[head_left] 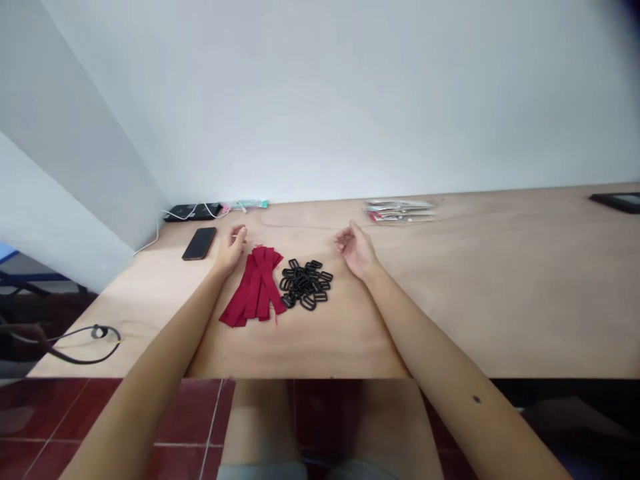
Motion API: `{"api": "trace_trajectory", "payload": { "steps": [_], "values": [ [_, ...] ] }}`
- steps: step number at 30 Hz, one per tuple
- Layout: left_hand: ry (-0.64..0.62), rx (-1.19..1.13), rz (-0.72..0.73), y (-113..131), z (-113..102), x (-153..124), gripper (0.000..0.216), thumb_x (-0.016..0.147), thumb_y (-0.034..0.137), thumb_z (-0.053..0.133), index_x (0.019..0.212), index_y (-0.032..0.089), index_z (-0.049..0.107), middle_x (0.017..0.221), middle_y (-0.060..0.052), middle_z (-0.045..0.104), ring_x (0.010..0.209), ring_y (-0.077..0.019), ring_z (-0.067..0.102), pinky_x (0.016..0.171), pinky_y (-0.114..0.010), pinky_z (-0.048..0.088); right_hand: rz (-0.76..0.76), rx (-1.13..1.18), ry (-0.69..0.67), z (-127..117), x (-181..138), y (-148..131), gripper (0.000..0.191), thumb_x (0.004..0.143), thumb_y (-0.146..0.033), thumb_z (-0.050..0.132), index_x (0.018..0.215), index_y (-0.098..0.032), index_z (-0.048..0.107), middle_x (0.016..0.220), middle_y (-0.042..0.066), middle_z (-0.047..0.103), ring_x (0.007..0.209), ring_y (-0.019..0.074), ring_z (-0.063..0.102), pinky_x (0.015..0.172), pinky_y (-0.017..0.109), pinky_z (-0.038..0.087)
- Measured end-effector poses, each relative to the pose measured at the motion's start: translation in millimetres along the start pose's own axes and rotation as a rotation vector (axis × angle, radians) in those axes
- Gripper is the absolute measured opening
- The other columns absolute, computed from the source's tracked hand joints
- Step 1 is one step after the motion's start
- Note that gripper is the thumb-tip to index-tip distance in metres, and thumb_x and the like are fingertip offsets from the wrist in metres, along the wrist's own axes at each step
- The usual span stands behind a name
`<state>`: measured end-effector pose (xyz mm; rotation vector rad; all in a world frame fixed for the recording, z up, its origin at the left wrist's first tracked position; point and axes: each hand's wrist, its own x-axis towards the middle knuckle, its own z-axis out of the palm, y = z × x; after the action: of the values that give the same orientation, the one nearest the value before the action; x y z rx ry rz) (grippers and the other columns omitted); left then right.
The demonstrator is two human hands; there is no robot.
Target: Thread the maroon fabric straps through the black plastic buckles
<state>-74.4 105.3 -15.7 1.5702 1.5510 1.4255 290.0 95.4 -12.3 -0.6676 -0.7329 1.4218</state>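
Observation:
A fanned bundle of dark red fabric strips [256,287] lies on the wooden table. Right beside it is a loose pile of black plastic buckles [306,283], some rectangular with a centre bar and some D-shaped. My left hand [232,248] rests on the table just left of the strips' far end, fingers loosely curled and apart, holding nothing. To the right of the buckles, my right hand [356,249] lies with its palm turned inward and its fingers slightly bent, with nothing in it. Neither hand touches the strips or the buckles.
A phone [199,243] lies left of my left hand. Black boxes [193,212] with a white cable stand by the wall. Several flat packets [400,210] are stacked at the back. A black cable [85,360] loops over the left edge; a dark object [617,201] sits far right.

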Motion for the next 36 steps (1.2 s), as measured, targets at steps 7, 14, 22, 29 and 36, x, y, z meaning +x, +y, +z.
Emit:
{"api": "trace_trajectory", "payload": {
  "steps": [7,14,22,29,36],
  "values": [
    [-0.167,-0.074,0.098,-3,18,17,0.052,0.097,0.06,0.061,0.128,0.019,0.07,0.118,-0.012,0.072,0.098,-0.0207,0.069,0.078,-0.029,0.055,-0.067,-0.229,-0.049,1,-2,10,0.053,0.086,-0.068,0.08,0.068,-0.02,0.066,0.066,0.003,0.071,0.053,0.0114,0.057,0.047,0.024,0.043],
    [-0.231,-0.224,0.11,-1,16,11,0.066,0.098,0.073,0.052,0.125,0.015,0.071,0.117,-0.017,0.074,0.095,-0.0216,0.07,0.079,-0.033,0.056,-0.167,-0.312,0.002,5,-3,15,0.053,0.085,-0.068,0.081,0.069,-0.02,0.068,0.067,0.003,0.07,0.052,0.0103,0.055,0.046,0.024,0.041],
    [-0.216,-0.416,-0.023,4,12,11,0.071,0.099,0.078,0.042,0.119,0.017,0.071,0.108,-0.014,0.075,0.092,-0.0214,0.07,0.079,-0.034,0.055,-0.14,-0.377,-0.067,2,-3,16,0.058,0.082,-0.075,0.079,0.068,-0.019,0.071,0.064,0.006,0.07,0.053,0.0123,0.059,0.049,0.025,0.044],
    [-0.242,-0.456,-0.047,4,12,10,0.069,0.096,0.08,0.049,0.115,0.019,0.072,0.101,-0.012,0.073,0.084,-0.0198,0.07,0.074,-0.034,0.055,-0.132,-0.295,-0.01,3,-1,15,0.063,0.086,-0.081,0.07,0.067,-0.02,0.068,0.064,0.005,0.069,0.052,0.0124,0.056,0.045,0.026,0.042],
    [-0.257,-0.421,-0.048,11,10,8,0.068,0.095,0.08,0.051,0.112,0.017,0.071,0.09,-0.009,0.074,0.075,-0.0187,0.07,0.071,-0.032,0.055,-0.169,-0.321,0.041,2,-4,10,0.066,0.081,-0.086,0.069,0.066,-0.023,0.057,0.058,-0.001,0.058,0.052,0.0117,0.052,0.042,0.023,0.036]
  ]
}}
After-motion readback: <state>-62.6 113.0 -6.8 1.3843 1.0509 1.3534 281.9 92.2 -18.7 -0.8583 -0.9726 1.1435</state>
